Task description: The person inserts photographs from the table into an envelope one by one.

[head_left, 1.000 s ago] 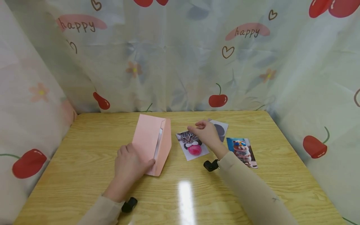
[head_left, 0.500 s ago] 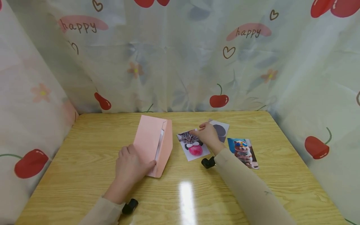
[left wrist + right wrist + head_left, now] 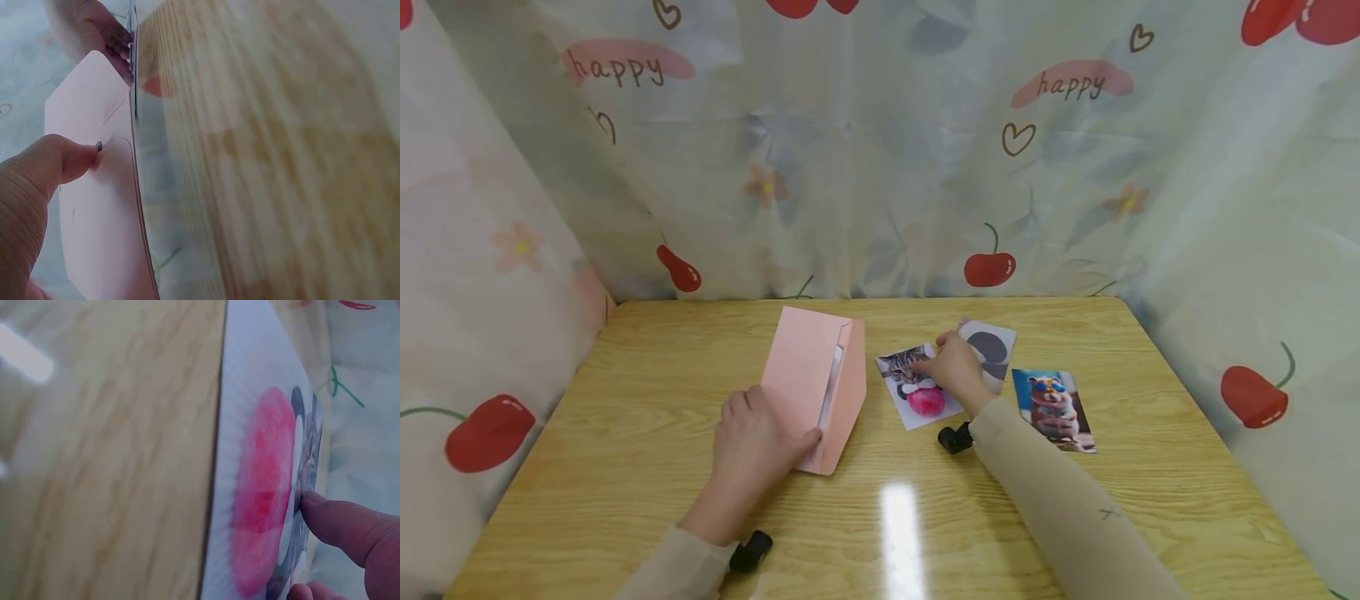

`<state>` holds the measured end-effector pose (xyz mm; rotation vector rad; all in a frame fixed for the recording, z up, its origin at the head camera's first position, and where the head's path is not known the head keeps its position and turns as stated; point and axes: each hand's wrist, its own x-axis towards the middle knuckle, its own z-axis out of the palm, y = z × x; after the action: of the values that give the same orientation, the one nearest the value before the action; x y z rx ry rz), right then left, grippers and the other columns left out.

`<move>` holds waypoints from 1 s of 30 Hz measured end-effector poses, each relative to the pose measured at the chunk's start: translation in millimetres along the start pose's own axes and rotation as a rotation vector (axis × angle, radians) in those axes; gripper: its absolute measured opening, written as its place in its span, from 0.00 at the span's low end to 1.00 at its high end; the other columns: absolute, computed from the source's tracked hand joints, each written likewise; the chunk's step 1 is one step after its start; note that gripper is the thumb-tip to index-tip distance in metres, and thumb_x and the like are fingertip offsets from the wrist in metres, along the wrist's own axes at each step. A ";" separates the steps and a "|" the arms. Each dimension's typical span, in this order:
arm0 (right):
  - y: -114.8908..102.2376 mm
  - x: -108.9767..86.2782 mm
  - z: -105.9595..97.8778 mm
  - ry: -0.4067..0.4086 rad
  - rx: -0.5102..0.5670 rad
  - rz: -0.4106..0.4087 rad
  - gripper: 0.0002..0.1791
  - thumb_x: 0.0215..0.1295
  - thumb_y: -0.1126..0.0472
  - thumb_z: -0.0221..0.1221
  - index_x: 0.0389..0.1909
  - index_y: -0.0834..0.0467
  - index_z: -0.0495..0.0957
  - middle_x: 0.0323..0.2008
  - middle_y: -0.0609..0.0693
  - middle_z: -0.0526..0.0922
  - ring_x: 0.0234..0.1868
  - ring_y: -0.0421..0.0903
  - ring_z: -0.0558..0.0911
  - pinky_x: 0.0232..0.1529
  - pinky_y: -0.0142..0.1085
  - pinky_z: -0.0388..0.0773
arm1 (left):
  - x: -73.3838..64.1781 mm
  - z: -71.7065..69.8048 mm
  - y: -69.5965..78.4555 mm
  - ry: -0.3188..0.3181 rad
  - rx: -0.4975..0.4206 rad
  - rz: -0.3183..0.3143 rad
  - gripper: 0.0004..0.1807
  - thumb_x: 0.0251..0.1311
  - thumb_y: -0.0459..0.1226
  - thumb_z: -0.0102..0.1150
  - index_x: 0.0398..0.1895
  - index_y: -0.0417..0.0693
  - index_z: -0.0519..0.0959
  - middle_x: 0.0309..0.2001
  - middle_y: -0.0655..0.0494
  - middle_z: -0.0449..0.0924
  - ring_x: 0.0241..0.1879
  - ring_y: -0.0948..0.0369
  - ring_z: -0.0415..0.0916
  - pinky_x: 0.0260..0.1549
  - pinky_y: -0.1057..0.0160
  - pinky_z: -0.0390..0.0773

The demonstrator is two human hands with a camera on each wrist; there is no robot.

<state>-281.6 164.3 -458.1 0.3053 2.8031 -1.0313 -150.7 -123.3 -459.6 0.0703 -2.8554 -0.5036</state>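
My left hand (image 3: 756, 437) grips a pink envelope (image 3: 805, 358) that lies at a slant on the table, its flap folded out to the right. The left thumb (image 3: 75, 159) presses beside the opening, where a white strip shows. My right hand (image 3: 957, 371) is at a cat photo card (image 3: 925, 404) with a pink pompom on it. In the right wrist view the thumb (image 3: 337, 519) touches the card's face while curled fingers sit at its edge, partly hidden.
A hamster photo card (image 3: 1052, 408) lies right of the right hand. Behind that hand is a grey-and-white card (image 3: 996, 350), partly covered. All stand on a wooden table (image 3: 647, 392) with a patterned curtain (image 3: 865, 167) around its back and sides.
The right thumb has come down onto the cat photo card, and the fingers have drawn in at its edge. The left hand and the envelope stay nearly as they were.
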 end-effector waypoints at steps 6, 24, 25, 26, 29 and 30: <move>-4.2 -5.4 -1.3 0.011 -0.029 -0.010 0.34 0.53 0.50 0.71 0.56 0.62 0.69 0.50 0.57 0.77 0.48 0.52 0.75 0.53 0.46 0.70 | 0.3 0.5 -0.1 0.004 -0.007 -0.002 0.56 0.34 0.67 0.68 0.49 0.25 0.65 0.42 0.33 0.67 0.40 0.42 0.67 0.35 0.45 0.73; -7.0 -3.1 2.1 0.032 -0.039 -0.048 0.28 0.53 0.53 0.71 0.50 0.62 0.73 0.44 0.56 0.77 0.43 0.51 0.75 0.47 0.44 0.72 | 0.4 0.3 0.6 0.002 -0.015 -0.014 0.56 0.34 0.67 0.68 0.50 0.25 0.65 0.43 0.33 0.67 0.41 0.42 0.67 0.36 0.45 0.73; -6.7 -2.9 1.7 0.033 -0.041 -0.051 0.27 0.54 0.53 0.71 0.49 0.62 0.73 0.44 0.56 0.78 0.43 0.51 0.75 0.46 0.44 0.72 | 0.5 0.0 0.7 -0.001 -0.013 -0.014 0.56 0.34 0.67 0.68 0.51 0.25 0.65 0.43 0.32 0.67 0.41 0.42 0.67 0.36 0.45 0.73; -6.1 -2.6 1.3 0.030 -0.036 -0.049 0.25 0.54 0.53 0.70 0.48 0.61 0.74 0.43 0.55 0.78 0.42 0.51 0.75 0.45 0.43 0.72 | 0.6 -0.3 1.1 -0.003 -0.012 -0.016 0.56 0.34 0.67 0.68 0.51 0.25 0.65 0.43 0.32 0.67 0.41 0.42 0.67 0.36 0.45 0.73; -3.8 -1.0 -1.6 0.003 0.020 -0.032 0.18 0.58 0.56 0.68 0.45 0.60 0.75 0.41 0.55 0.78 0.41 0.51 0.76 0.41 0.42 0.73 | 1.1 -1.8 1.9 -0.007 -0.008 -0.017 0.56 0.35 0.66 0.68 0.51 0.25 0.65 0.43 0.32 0.67 0.41 0.42 0.67 0.37 0.45 0.72; -3.0 -0.6 -3.2 -0.003 0.043 -0.025 0.16 0.59 0.57 0.67 0.43 0.60 0.76 0.40 0.54 0.78 0.40 0.51 0.75 0.40 0.42 0.73 | 1.2 -2.3 2.1 -0.008 -0.008 -0.019 0.56 0.35 0.66 0.68 0.51 0.25 0.65 0.43 0.32 0.67 0.42 0.42 0.67 0.37 0.45 0.72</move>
<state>-281.9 164.1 -453.6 0.2734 2.7917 -1.0980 -151.3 -122.2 -456.4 0.0937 -2.8632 -0.5207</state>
